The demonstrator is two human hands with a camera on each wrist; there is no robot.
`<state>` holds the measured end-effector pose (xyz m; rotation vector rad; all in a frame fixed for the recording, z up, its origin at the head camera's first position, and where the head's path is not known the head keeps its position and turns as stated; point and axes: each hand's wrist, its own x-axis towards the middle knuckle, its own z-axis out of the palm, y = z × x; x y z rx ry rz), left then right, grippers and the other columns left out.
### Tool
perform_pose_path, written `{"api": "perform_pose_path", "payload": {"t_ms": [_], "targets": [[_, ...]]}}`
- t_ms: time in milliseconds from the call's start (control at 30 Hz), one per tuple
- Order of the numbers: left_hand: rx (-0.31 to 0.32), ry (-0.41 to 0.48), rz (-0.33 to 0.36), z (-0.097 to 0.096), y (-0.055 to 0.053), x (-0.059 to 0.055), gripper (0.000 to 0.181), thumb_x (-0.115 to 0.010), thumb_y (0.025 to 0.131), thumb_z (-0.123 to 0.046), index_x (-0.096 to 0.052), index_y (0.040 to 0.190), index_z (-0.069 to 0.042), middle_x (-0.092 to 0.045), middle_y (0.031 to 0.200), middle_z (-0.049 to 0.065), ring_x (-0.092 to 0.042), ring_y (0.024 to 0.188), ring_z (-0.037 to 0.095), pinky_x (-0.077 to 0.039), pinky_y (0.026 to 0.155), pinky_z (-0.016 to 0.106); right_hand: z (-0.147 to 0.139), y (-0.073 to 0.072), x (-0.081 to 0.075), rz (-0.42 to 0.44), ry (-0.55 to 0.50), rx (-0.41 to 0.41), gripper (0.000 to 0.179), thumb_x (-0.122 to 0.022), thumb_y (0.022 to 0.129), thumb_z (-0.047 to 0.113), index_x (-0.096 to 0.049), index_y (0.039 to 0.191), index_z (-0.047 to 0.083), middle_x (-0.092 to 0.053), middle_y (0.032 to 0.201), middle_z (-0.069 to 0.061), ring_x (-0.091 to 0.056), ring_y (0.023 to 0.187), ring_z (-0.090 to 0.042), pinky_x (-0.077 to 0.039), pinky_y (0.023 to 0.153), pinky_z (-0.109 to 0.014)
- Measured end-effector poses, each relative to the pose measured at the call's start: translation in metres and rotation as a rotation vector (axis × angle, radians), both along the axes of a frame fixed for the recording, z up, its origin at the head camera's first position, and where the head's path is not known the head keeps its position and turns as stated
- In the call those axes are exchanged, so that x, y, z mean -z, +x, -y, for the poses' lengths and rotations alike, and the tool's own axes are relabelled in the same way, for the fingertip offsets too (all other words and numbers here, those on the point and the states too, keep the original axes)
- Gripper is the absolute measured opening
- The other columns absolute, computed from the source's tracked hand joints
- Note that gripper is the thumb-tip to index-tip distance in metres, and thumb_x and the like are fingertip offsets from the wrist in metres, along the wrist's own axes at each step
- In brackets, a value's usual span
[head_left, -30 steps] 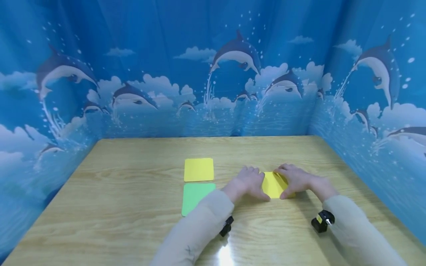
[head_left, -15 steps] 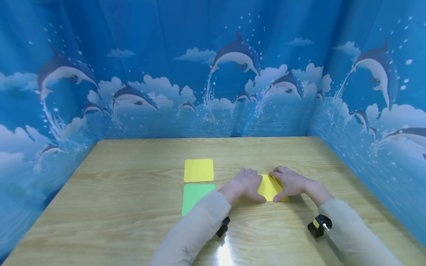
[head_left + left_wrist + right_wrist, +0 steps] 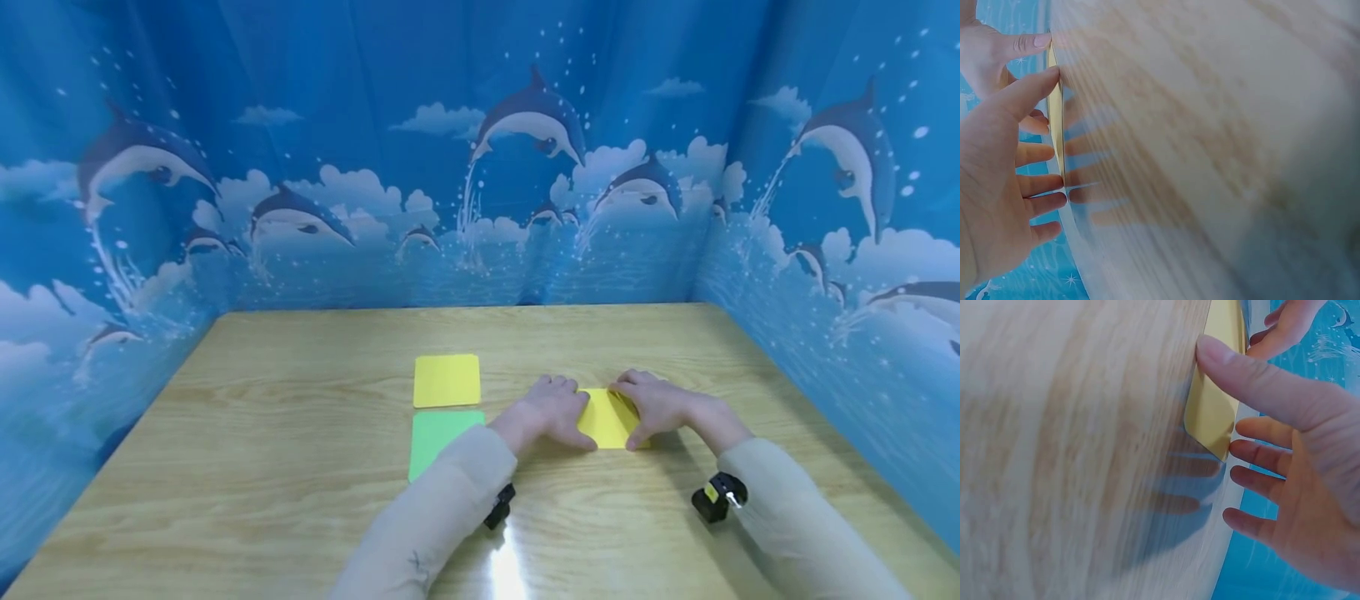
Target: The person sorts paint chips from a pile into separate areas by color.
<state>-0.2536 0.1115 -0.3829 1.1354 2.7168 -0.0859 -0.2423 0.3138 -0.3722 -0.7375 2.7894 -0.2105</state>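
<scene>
A yellow square card [image 3: 606, 418] lies on the right half of the table in the head view, between my two hands. My left hand [image 3: 557, 412] holds its left side, thumb at the near edge and fingers toward the far edge. On the right side my right hand [image 3: 657, 408] grips it the same way; a dark crease or shadow runs beside that hand. The right wrist view shows the right thumb [image 3: 1254, 375] on the card's near edge and a bare corner of the card [image 3: 1207, 419]. My palms hide parts of its sides.
Left of my hands lie a second yellow square card [image 3: 447, 382] and, just nearer, a green square card [image 3: 437, 437], partly covered by my left sleeve [image 3: 442, 500]. A blue dolphin curtain [image 3: 360, 250] borders the wooden table [image 3: 262, 450] at the back and sides.
Both hands and the yellow square card between them have shifted slightly left since a second ago. In the last half second they have hardly moved. The other two cards stay where they were.
</scene>
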Motion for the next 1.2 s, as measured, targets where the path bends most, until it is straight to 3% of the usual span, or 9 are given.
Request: {"api": "perform_pose_path", "payload": {"t_ms": [400, 867, 1200], "targets": [[0.014, 0.007, 0.001, 0.002, -0.003, -0.001, 0.076, -0.056, 0.078, -0.066, -0.044, 0.136, -0.018, -0.043, 0.137, 0.003, -0.038, 0.125, 0.017, -0.023, 0.108, 0.034, 0.004, -0.003, -0.004, 0.024, 0.046, 0.058, 0.100, -0.086, 0.056, 0.043, -0.043, 0.132, -0.007, -0.043, 0.118, -0.017, -0.043, 0.103, -0.030, -0.041, 0.089, -0.049], [0.032, 0.012, 0.018, 0.003, -0.004, -0.002, 0.073, -0.056, 0.078, -0.065, -0.047, 0.135, -0.021, -0.043, 0.137, 0.000, -0.036, 0.126, 0.015, -0.023, 0.108, 0.033, 0.007, -0.001, -0.003, -0.007, 0.074, 0.029, 0.099, -0.085, 0.053, 0.048, -0.045, 0.125, -0.006, -0.047, 0.114, -0.014, -0.047, 0.095, -0.026, -0.043, 0.085, -0.049], [0.028, 0.002, 0.028, 0.003, -0.004, -0.003, 0.072, -0.056, 0.079, -0.065, -0.046, 0.136, -0.022, -0.042, 0.139, 0.000, -0.035, 0.128, 0.016, -0.021, 0.109, 0.034, 0.012, 0.005, -0.007, -0.015, 0.123, 0.022, 0.108, -0.079, 0.053, 0.061, -0.043, 0.132, -0.004, -0.042, 0.123, -0.018, -0.040, 0.110, -0.035, -0.033, 0.089, -0.057]]}}
